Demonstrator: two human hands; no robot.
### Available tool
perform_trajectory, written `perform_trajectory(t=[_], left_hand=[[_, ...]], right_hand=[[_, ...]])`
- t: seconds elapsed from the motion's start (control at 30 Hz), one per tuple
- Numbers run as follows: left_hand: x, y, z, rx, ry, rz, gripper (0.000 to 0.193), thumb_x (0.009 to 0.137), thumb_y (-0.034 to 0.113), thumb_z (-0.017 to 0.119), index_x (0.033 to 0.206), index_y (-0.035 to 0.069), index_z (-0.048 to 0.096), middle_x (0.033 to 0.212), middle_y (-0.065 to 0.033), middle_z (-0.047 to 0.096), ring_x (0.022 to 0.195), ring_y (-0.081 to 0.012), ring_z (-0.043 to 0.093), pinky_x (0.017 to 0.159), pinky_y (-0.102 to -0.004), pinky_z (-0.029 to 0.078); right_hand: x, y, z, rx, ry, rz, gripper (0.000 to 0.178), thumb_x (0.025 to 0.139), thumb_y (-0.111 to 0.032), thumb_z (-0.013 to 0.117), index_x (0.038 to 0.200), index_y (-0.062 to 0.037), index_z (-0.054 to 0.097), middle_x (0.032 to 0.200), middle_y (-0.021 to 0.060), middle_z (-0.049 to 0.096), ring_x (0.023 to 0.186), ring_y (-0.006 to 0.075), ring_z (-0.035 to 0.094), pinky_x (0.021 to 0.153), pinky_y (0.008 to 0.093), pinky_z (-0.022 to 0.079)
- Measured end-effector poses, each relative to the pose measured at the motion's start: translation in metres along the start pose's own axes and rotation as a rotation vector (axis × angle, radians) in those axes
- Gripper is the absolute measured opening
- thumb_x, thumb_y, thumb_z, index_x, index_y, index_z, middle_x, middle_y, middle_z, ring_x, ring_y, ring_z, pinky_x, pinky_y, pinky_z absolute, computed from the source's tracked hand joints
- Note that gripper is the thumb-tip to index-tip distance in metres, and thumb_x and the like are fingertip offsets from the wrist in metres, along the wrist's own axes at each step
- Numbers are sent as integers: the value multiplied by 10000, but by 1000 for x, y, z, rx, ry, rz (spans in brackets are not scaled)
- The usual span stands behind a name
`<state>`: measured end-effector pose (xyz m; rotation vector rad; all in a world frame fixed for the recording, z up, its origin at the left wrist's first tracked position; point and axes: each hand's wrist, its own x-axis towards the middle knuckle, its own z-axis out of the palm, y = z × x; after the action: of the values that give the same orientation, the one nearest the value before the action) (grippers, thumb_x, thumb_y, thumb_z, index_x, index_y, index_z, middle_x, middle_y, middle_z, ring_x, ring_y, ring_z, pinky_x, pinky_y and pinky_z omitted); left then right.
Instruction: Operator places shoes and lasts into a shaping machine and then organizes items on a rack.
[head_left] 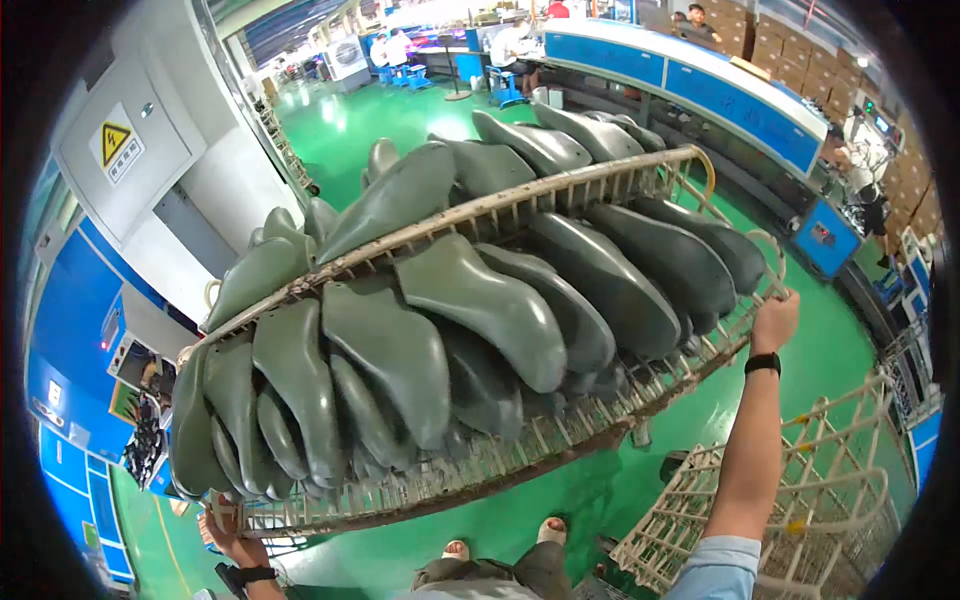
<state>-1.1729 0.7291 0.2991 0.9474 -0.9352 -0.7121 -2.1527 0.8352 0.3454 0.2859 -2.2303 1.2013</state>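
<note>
A cream-coloured metal rack [540, 190] stretches in front of me, loaded with several dark green shoe lasts [490, 300] hung in rows on both sides of its middle rail. At the rack's right end, my right hand [775, 322] is closed round the frame. My left hand [228, 530] is closed on the frame's near left corner, its fingers partly hidden by the bars. The rack's lower parts are hidden under the lasts.
An unloaded wire rack [820, 480] stands at the right, by my right forearm. A grey electrical cabinet [130, 150] is at the left. A blue-panelled workbench line [690, 85] runs along the far right, with people working beyond. Green floor [340, 115] shows around the rack.
</note>
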Motion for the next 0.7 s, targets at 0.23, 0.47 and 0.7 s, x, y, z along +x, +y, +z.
perform_trajectory(t=[0.23, 0.47, 0.7], left_hand=[[-39, 7, 74, -147, 273, -209, 568, 1016, 483, 445, 1374, 56, 553, 1313, -117, 623, 1197, -273, 587, 1043, -435, 471], [-90, 15, 163, -247, 679, -168, 588, 989, 479, 445, 1334, 21, 578, 1247, -154, 636, 1180, -317, 585, 1044, -470, 446], [-143, -7, 80, -44, 656, -84, 571, 1048, 426, 328, 1455, 49, 465, 1417, -185, 536, 1249, -343, 544, 1077, -513, 422]], right_hand=[[48, -22, 117, 92, -84, -5, 208, 865, -21, 524, 1053, 11, 608, 933, 220, 645, 884, 410, 622, 791, 497, 476], [87, -27, 201, 148, -158, -20, 211, 876, -42, 525, 1061, 5, 614, 933, 205, 640, 878, 390, 623, 777, 487, 478], [113, -72, 286, 299, -249, -84, 185, 881, -57, 507, 1003, -28, 643, 886, 151, 687, 818, 311, 663, 741, 416, 508]])
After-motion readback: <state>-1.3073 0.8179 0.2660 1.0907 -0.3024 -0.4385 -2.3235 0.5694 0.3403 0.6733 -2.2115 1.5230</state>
